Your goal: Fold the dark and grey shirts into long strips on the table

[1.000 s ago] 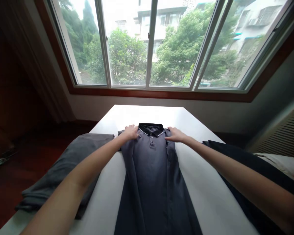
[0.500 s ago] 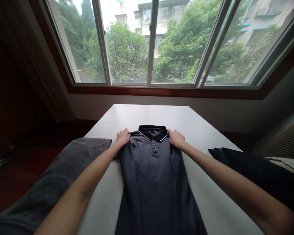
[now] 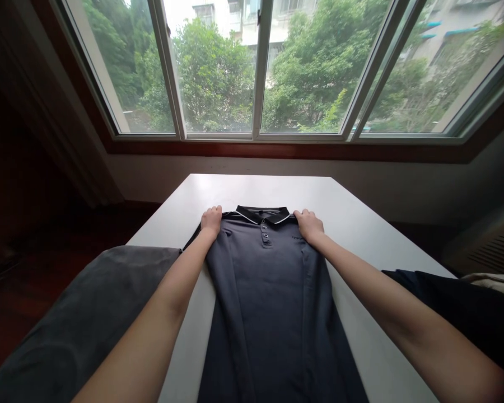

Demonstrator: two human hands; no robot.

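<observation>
A dark grey polo shirt (image 3: 273, 291) lies front side up along the white table (image 3: 256, 187), its black collar edged in white toward the window. My left hand (image 3: 211, 219) is closed on the shirt's left shoulder as I see it. On the opposite shoulder, my right hand (image 3: 309, 225) grips the cloth with curled fingers. Between the hands the collar and the short buttoned placket show plainly. The lower part of the shirt runs out of view at the bottom.
Grey folded cloth (image 3: 109, 302) hangs over the table's left side. Dark navy cloth (image 3: 449, 308) lies at the right, with a pale cloth (image 3: 498, 284) behind it. Beyond the table's far edge are a wall and a wide window (image 3: 256, 84).
Both hands have spread slightly apart and moved a little farther from me, drawing the shirt's shoulders wider and flatter. The camera view has shifted slightly downward.
</observation>
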